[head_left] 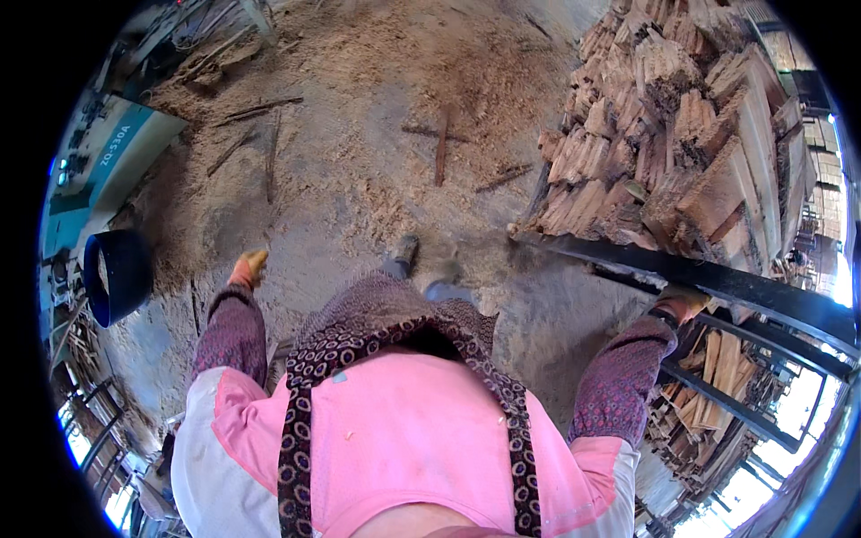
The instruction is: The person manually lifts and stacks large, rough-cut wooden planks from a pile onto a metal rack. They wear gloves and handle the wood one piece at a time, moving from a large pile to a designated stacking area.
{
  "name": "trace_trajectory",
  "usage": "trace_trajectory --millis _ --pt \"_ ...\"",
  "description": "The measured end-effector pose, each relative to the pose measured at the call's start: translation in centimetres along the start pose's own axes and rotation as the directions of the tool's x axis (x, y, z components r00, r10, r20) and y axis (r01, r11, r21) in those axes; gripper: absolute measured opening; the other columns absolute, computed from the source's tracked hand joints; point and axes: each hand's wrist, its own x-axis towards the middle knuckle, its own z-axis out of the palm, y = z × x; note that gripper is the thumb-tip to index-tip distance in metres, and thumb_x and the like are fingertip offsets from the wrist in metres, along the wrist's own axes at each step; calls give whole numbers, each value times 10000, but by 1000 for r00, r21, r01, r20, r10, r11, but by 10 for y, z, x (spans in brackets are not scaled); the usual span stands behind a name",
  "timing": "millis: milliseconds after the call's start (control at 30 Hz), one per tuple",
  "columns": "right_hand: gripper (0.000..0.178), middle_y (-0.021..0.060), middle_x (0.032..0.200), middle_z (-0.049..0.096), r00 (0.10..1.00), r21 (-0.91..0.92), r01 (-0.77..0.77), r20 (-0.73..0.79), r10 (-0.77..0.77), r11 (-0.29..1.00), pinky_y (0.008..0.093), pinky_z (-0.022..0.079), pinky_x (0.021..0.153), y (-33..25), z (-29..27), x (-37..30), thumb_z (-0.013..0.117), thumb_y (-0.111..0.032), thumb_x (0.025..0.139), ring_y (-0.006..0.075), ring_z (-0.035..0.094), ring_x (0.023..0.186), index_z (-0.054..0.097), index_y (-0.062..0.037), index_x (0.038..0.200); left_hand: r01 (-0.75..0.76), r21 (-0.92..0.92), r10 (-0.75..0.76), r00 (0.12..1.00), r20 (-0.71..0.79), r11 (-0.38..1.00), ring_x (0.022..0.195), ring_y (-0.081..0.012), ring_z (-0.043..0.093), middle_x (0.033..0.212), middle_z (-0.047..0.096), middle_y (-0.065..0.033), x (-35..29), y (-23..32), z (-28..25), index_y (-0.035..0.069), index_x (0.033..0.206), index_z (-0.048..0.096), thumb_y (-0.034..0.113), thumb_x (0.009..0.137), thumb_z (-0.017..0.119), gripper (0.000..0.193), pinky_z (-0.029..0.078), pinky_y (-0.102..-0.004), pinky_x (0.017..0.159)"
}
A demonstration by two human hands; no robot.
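My left hand [249, 267], in an orange and yellow work glove, hangs at my side above the floor with its fingers curled in. Nothing shows in it. My right hand [683, 303], gloved alike, is at the black metal frame [717, 275] on my right and looks closed round one of its bars. The upper bar partly hides those fingers. Just beyond that frame rises a tall stack of rough split wood pieces [646, 117].
Sawdust and loose sticks [441, 148] litter the concrete floor ahead. To the left stand a dark blue bucket [121, 278] and a teal and white machine [112, 161]. A lower wood pile [708, 386] lies under the frame, by my right arm.
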Motion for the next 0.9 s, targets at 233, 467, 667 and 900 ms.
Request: trace_trajectory --millis 233,467,667,900 --pt "543 21 1569 483 630 -72 -247 746 -217 -966 468 254 1224 113 -245 24 377 -461 1048 269 418 1454 520 -197 1500 312 -116 -310 950 36 943 1189 -328 607 1395 606 -130 -125 -182 -130 178 1459 537 541 904 655 674 492 -516 909" --pt "595 51 1499 562 326 -471 -89 819 -473 -878 501 322 1192 233 -409 118 426 -538 993 303 517 1362 580 -178 1441 461 -102 -457 887 68 881 1118 -372 623 1430 598 -129 -97 -199 -270 200 1476 523 574 900 641 697 483 -511 907" --pt "617 54 1471 591 313 -510 -60 807 -501 -858 513 346 1177 239 -469 194 425 -571 973 315 547 1337 611 -176 1408 -29 102 36 997 -73 994 1029 -282 646 1275 674 -116 64 -50 -420 76 1390 598 504 901 680 655 498 -417 810" --pt "583 86 1390 651 183 -477 -61 858 -480 -876 521 448 1080 245 -556 317 484 -567 953 342 630 1220 653 -186 1360 -369 246 385 923 -16 896 1021 -248 655 1172 711 -118 220 280 -438 -12 1311 651 491 895 709 656 504 -379 867"
